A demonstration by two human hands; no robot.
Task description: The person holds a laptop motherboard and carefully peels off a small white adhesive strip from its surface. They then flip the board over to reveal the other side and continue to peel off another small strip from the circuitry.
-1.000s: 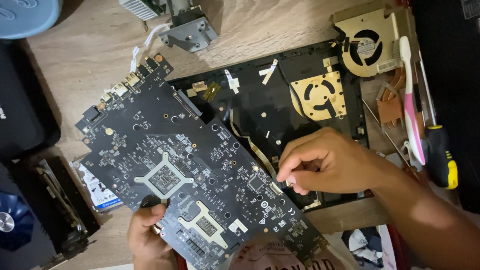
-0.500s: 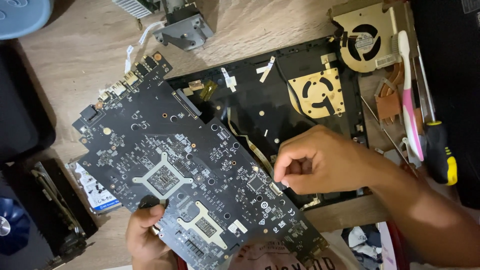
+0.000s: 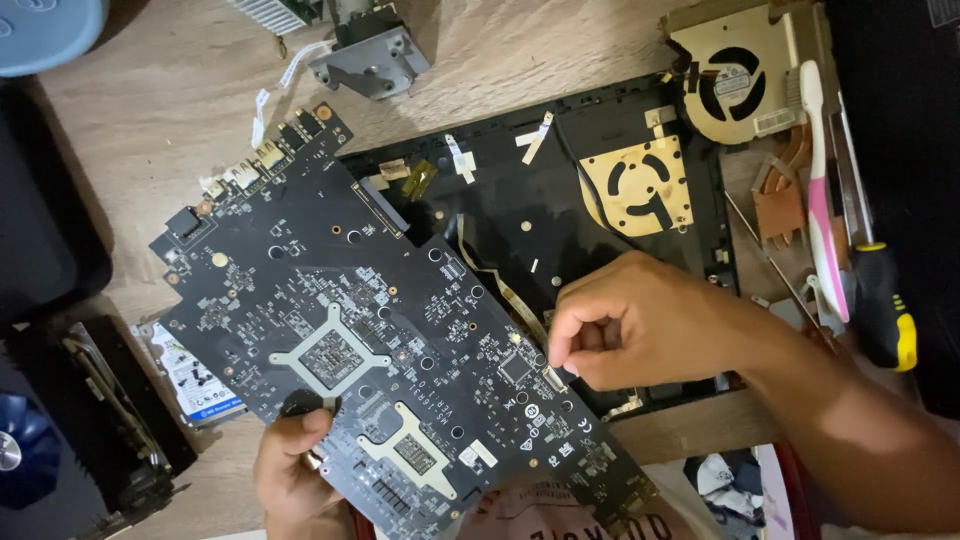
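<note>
A: left hand [image 3: 290,470] is clamped on the near edge of the circuit board [image 3: 380,340], which sits tilted over the laptop shell [image 3: 590,240].

B: yep, right hand [image 3: 640,325] pinches a connector there. Further back: fan [image 3: 735,85], toothbrush [image 3: 822,200], screwdriver [image 3: 885,310].

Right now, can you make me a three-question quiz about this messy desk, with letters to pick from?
1. Where is the left hand?
A. gripping the near edge of the circuit board
B. on the screwdriver
C. on the round fan

2. What colour is the toothbrush handle?
A. green
B. pink and white
C. black

3. What are the right hand's fingers doing?
A. lying flat
B. pinching at a small connector on the board
C. holding the toothbrush

Answers: 1 A, its thumb lies over the board's edge. 2 B, the handle by the screwdriver shows both colours. 3 B, thumb and fingertip meet at the board's right side.
</note>
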